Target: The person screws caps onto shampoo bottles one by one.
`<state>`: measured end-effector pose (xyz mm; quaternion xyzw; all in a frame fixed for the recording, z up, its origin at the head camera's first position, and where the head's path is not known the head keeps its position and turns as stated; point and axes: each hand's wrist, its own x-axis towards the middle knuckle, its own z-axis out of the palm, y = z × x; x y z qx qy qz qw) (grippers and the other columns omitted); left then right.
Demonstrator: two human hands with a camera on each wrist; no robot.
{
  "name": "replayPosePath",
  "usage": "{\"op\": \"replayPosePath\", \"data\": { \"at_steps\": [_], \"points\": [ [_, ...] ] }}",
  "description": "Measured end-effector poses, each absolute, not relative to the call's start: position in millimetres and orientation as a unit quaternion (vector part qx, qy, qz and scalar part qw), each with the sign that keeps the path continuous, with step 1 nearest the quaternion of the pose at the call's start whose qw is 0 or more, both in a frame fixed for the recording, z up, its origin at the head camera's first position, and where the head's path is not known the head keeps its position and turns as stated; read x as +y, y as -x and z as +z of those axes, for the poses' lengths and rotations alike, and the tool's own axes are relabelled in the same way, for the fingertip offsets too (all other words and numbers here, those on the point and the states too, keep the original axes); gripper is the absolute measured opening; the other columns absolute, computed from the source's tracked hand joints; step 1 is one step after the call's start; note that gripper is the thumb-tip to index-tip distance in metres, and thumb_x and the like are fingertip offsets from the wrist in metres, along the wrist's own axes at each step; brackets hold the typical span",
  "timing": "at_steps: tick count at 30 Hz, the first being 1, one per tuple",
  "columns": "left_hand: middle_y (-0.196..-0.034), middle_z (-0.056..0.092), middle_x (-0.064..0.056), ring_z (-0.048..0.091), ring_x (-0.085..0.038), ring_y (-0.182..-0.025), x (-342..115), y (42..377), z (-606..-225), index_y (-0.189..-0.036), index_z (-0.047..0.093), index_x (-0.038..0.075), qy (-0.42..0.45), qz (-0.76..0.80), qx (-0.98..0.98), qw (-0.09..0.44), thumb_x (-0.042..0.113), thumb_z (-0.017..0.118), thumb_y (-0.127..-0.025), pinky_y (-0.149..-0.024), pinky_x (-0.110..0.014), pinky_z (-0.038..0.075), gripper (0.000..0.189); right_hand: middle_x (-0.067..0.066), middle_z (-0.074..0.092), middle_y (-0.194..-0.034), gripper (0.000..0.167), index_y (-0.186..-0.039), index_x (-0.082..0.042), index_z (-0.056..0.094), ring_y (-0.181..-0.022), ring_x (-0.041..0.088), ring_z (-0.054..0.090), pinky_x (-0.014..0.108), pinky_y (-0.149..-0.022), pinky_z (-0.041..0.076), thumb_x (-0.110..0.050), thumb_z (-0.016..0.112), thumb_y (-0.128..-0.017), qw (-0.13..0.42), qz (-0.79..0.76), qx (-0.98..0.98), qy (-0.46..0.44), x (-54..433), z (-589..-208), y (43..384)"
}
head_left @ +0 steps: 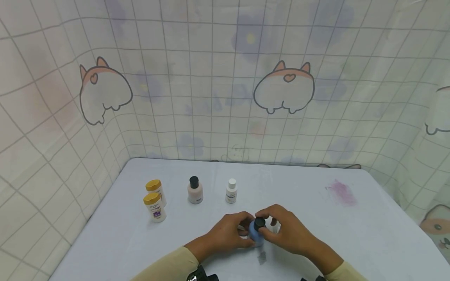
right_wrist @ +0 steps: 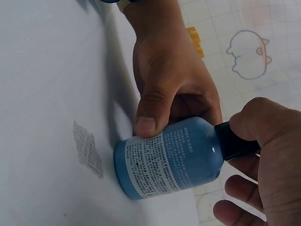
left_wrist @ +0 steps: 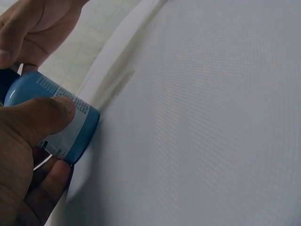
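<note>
A blue bottle (right_wrist: 193, 162) with a black cap (head_left: 259, 223) and a printed white label stands upright on the white table (head_left: 197, 253). My left hand (head_left: 230, 233) grips its body, thumb across the label in the left wrist view. From the other side my right hand (head_left: 286, 230) pinches the black cap between thumb and index finger. The other right fingers hang curled beside the bottle in the right wrist view. The cap is on the neck.
Two white bottles with yellow caps (head_left: 154, 207) stand at the left. Behind are a pinkish bottle with black cap (head_left: 195, 191) and a small white bottle (head_left: 231, 191). A pink stain (head_left: 342, 192) marks the cloth at the right, and a grey patch (right_wrist: 88, 149) lies by the blue bottle.
</note>
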<state>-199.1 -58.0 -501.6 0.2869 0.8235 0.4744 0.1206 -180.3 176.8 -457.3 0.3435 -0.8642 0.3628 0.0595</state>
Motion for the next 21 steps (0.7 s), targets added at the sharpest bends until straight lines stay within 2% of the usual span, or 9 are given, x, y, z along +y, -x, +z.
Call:
{"op": "replayPosePath", "data": {
  "at_steps": [5,8,11,14,18,21],
  "points": [
    [-0.106,0.066,0.013,0.065,0.001,-0.097,-58.2,197.7,-499.7,-0.125,0.063,0.015,-0.285,0.481,0.819,0.127,0.019,0.091,-0.080,-0.085,-0.015,0.055,0.052,-0.014,0.061,-0.106,0.034,-0.113,-0.023,0.065,-0.090,0.011,0.057,0.028,-0.074,0.055,-0.024,0.086,-0.086,0.056,0.353,-0.885,-0.299,174.8,-458.2,180.2],
    [-0.107,0.067,0.013,0.065,0.001,-0.098,-58.2,197.9,-499.3,-0.125,0.063,0.015,-0.285,0.483,0.818,0.129,0.019,0.091,-0.081,-0.085,-0.015,0.055,0.053,-0.013,0.061,-0.111,0.037,-0.118,-0.023,0.065,-0.091,0.011,0.057,0.028,-0.074,0.055,-0.028,0.086,-0.086,0.056,0.352,-0.885,-0.298,175.1,-458.8,180.2],
    [-0.109,0.067,0.013,0.064,0.002,-0.099,-58.1,198.4,-499.5,-0.127,0.062,0.015,-0.285,0.480,0.820,0.129,0.019,0.091,-0.081,-0.085,-0.014,0.055,0.054,-0.011,0.062,-0.121,0.045,-0.128,-0.023,0.064,-0.090,0.013,0.059,0.031,-0.075,0.056,-0.024,0.084,-0.088,0.052,0.359,-0.875,-0.320,176.4,-458.6,179.8],
    [-0.110,0.067,0.012,0.064,0.002,-0.100,-58.2,198.5,-499.8,-0.128,0.062,0.014,-0.287,0.478,0.821,0.125,0.020,0.091,-0.080,-0.084,-0.014,0.055,0.056,-0.008,0.062,-0.127,0.050,-0.135,-0.020,0.062,-0.093,0.012,0.060,0.032,-0.075,0.057,-0.012,0.081,-0.089,0.049,0.372,-0.856,-0.356,177.1,-457.4,180.6],
    [-0.112,0.067,0.011,0.064,0.001,-0.101,-58.0,198.7,-500.3,-0.128,0.062,0.014,-0.288,0.480,0.819,0.121,0.019,0.091,-0.080,-0.084,-0.014,0.055,0.057,-0.006,0.065,-0.123,0.050,-0.133,-0.017,0.064,-0.099,0.010,0.060,0.033,-0.077,0.058,0.002,0.074,-0.087,0.048,0.379,-0.838,-0.390,176.6,-455.1,182.1],
    [-0.113,0.068,0.010,0.064,0.001,-0.101,-58.0,198.4,-499.7,-0.127,0.063,0.014,-0.288,0.482,0.818,0.120,0.019,0.091,-0.080,-0.084,-0.014,0.055,0.056,-0.008,0.065,-0.120,0.049,-0.131,-0.019,0.066,-0.098,0.011,0.060,0.032,-0.077,0.057,0.003,0.073,-0.087,0.047,0.374,-0.842,-0.386,176.1,-454.4,182.4]
  ]
}}
